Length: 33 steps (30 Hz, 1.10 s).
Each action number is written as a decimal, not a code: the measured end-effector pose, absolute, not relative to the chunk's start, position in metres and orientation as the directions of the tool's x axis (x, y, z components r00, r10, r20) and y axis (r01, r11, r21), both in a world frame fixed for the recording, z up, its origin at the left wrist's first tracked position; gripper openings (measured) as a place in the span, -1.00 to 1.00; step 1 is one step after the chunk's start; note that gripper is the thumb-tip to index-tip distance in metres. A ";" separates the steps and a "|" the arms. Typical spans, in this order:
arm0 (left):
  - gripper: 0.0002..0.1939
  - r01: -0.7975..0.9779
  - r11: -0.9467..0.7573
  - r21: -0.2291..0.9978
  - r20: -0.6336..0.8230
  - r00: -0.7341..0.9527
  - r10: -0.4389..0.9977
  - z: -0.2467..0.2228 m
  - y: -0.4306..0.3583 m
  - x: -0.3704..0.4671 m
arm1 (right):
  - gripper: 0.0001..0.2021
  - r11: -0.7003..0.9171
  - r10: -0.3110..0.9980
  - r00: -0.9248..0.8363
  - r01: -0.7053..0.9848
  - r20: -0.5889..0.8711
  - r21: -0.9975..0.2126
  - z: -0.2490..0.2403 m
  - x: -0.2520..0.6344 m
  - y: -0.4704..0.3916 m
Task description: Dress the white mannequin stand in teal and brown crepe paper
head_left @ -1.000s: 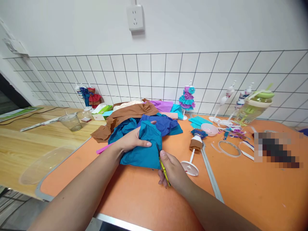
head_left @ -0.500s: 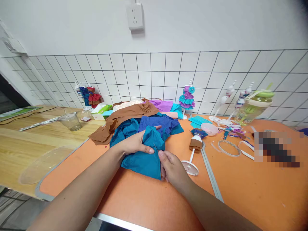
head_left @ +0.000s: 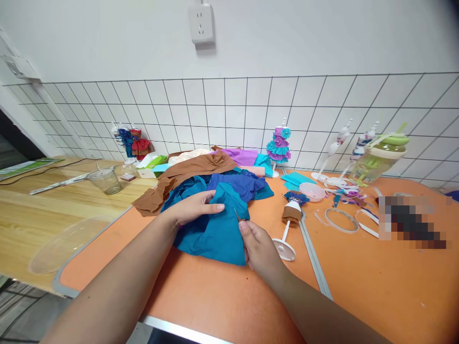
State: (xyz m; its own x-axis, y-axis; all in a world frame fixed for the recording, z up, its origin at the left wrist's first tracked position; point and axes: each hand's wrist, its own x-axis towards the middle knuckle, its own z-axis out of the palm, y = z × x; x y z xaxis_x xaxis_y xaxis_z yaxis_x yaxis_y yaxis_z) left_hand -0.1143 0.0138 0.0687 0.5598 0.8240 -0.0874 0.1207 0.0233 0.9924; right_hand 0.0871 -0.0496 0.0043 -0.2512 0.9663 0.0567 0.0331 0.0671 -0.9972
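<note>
Teal crepe paper (head_left: 215,239) is spread between both hands above the orange table. My left hand (head_left: 193,208) grips its upper left part, the thumb on top and the other fingers mostly hidden behind the paper. At the paper's right edge, my right hand (head_left: 256,243) pinches a thin pointed metal tool (head_left: 237,214), whose tip lies over the teal paper; the rest of the tool is hidden. Just right of this hand, a small white stand (head_left: 286,234) holds a figure with a brown band and a blue ruffle.
Brown paper (head_left: 193,167) and blue paper (head_left: 233,185) lie behind the hands. A purple and teal tiered figure (head_left: 278,145) stands near the wall. On the right are a pink bowl (head_left: 311,192), a tape roll (head_left: 341,220) and a green-lidded bottle (head_left: 380,157).
My left hand has drawn back slightly to the left, and its thumb has moved up. The teal paper is spread flatter, and the metal tool shows more clearly in my right hand.
</note>
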 end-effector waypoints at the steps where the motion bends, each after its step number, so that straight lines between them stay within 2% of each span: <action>1: -0.53 0.139 0.031 0.990 -0.103 0.555 0.826 0.069 0.015 -0.116 | -0.52 0.055 0.964 -0.264 0.034 0.044 -0.998 0.003 0.087 -0.049; 4: -0.68 0.186 0.037 0.982 -0.133 0.535 0.834 0.070 0.016 -0.118 | -0.51 0.023 0.952 -0.305 0.069 0.001 -0.997 0.003 0.087 -0.049; 9: -0.76 0.197 0.058 0.979 -0.158 0.542 0.825 0.070 0.015 -0.116 | -0.49 0.020 0.947 -0.320 0.084 -0.008 -0.996 0.005 0.087 -0.050; 17: -0.73 0.181 0.057 0.982 -0.157 0.603 0.782 0.070 0.014 -0.114 | -0.51 0.080 0.954 -0.296 0.082 0.052 -0.993 0.010 0.088 -0.052; 25: -0.65 0.124 0.077 0.989 -0.134 0.555 0.821 0.069 0.015 -0.115 | -0.53 0.030 0.954 -0.300 0.044 0.015 -0.999 0.011 0.087 -0.051; 33: -0.74 0.138 0.035 0.990 -0.106 0.556 0.824 0.069 0.017 -0.117 | -0.50 -0.005 0.938 -0.344 0.063 -0.026 -0.998 0.009 0.087 -0.053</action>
State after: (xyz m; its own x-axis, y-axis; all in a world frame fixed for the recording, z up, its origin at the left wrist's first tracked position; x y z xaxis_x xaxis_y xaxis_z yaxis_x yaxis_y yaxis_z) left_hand -0.1166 0.0170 0.0692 0.5564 0.8241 -0.1064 0.1381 0.0346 0.9898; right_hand 0.0870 -0.0525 0.0091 -0.3443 0.9385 -0.0262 0.0625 -0.0049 -0.9980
